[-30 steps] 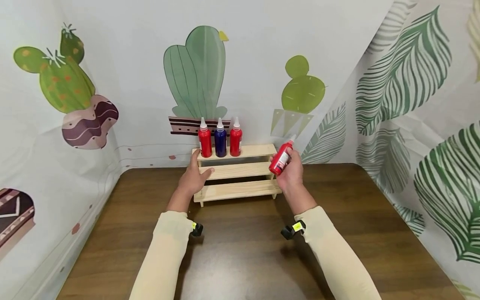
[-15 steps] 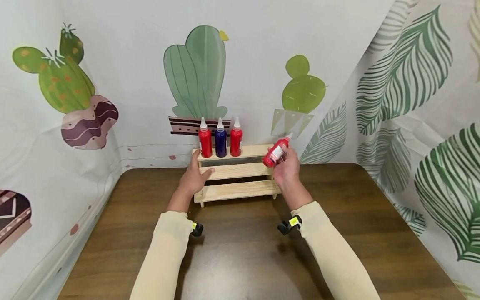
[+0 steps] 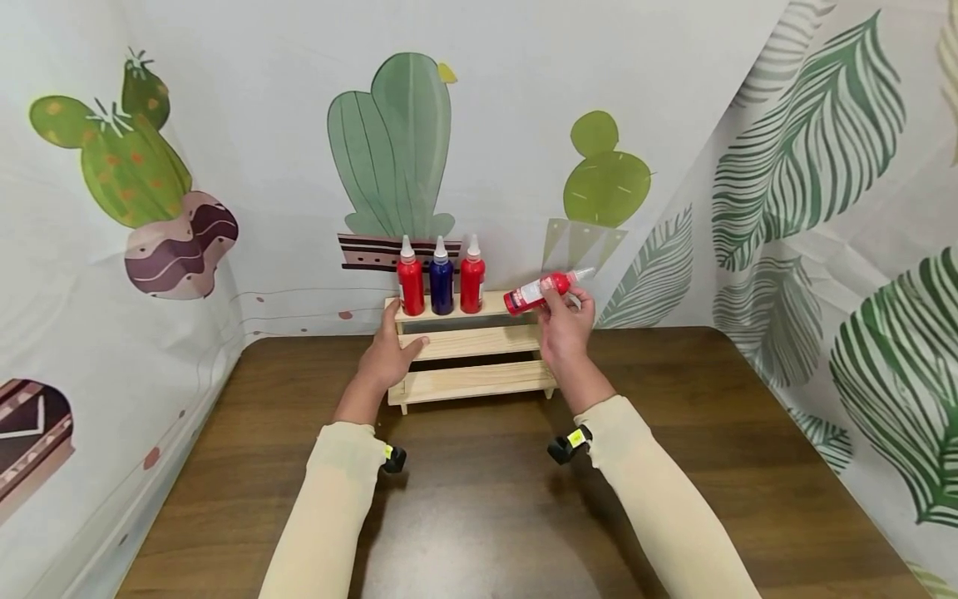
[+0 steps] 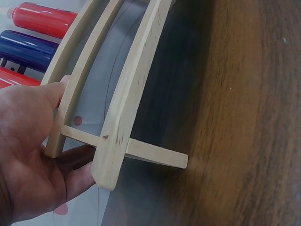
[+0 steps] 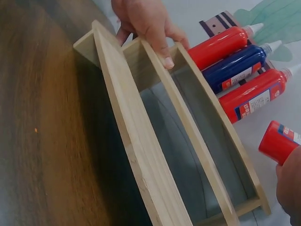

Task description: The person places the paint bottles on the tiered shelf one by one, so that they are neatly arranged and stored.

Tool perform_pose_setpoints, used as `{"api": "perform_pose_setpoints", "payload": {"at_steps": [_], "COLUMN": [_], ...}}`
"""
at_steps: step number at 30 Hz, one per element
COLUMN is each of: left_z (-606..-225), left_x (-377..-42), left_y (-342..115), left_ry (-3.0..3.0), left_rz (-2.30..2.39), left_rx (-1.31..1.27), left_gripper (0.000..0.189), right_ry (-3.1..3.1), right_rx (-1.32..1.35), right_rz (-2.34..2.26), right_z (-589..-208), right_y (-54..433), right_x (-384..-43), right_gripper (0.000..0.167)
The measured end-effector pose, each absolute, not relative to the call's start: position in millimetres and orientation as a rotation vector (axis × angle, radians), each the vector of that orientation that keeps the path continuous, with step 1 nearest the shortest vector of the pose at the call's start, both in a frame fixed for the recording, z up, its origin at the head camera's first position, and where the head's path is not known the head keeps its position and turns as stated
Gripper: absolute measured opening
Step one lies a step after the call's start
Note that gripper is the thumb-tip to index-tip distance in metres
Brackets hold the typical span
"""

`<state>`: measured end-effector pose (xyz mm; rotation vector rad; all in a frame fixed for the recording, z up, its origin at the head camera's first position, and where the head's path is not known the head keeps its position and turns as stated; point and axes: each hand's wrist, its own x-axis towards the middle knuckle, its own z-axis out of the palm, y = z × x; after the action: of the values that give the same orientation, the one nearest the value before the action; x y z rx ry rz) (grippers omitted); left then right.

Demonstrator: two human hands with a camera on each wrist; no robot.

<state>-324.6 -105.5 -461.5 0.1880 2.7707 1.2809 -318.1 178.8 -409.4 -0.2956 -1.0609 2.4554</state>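
A three-tier wooden shelf rack [image 3: 473, 382] stands on the table; my left hand [image 3: 383, 359] grips its left end, thumb on the middle tier in the left wrist view. On the top tier, toward the left, a red bottle [image 3: 411, 287], a dark blue bottle [image 3: 441, 288] and another red bottle [image 3: 472, 285] stand upright in a row, all with pointed caps. My right hand [image 3: 567, 334] holds a third red squeeze bottle [image 3: 533, 294] between thumb and fingers. It leans nearly flat over the right part of the top tier, its clear cap pointing right and its base left.
The brown wooden table [image 3: 464, 499] extends in front of the rack and to both sides. Behind it hangs a white backdrop [image 3: 509, 100] printed with cacti, and a leaf-patterned cloth [image 3: 808, 200] hangs on the right.
My right hand has moved slightly left, tipping the held red bottle from steeply slanted to nearly level, its base now left over the top tier. My left hand and the standing bottles have stayed put.
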Motion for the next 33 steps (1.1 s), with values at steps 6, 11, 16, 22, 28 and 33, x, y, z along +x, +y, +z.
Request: {"api": "perform_pose_setpoints", "payload": {"at_steps": [6, 11, 16, 22, 28, 33], "left_z": [-461.9, -459.3, -458.0, -459.3, -457.0, -455.8], "left_x": [-324.2, -319.8, -318.6, -318.6, -318.0, -316.8], "left_y": [-105.8, -106.4, -106.6, -107.1, -107.2, -107.2], "left_ry": [2.775, 2.763, 2.755, 2.747, 2.753, 2.746], "left_rz": [1.281, 1.302, 1.311, 1.317, 1.328, 1.33], "left_rx": [0.186, 0.186, 0.186, 0.182, 0.181, 0.183], "left_gripper": [0.094, 0.094, 0.094, 0.093, 0.093, 0.094], "right_ry": [-1.148, -1.194, -1.334, -1.567, -1.751, -1.936], "right_rx": [-0.291, -0.308, -0.197, -0.03, 0.049, 0.124], "right_rz": [2.332, 2.272, 2.167, 1.978, 1.851, 1.693], "right_z": [-412.0, -414.3, -416.6, -419.8, -417.2, -415.7], "right_y": [176.1, 175.4, 175.1, 176.9, 173.8, 168.5], "right_x": [-320.6, -321.1, -323.4, -322.3, -318.4, -319.0], "right_gripper": [0.043, 0.044, 0.043, 0.045, 0.044, 0.045]}}
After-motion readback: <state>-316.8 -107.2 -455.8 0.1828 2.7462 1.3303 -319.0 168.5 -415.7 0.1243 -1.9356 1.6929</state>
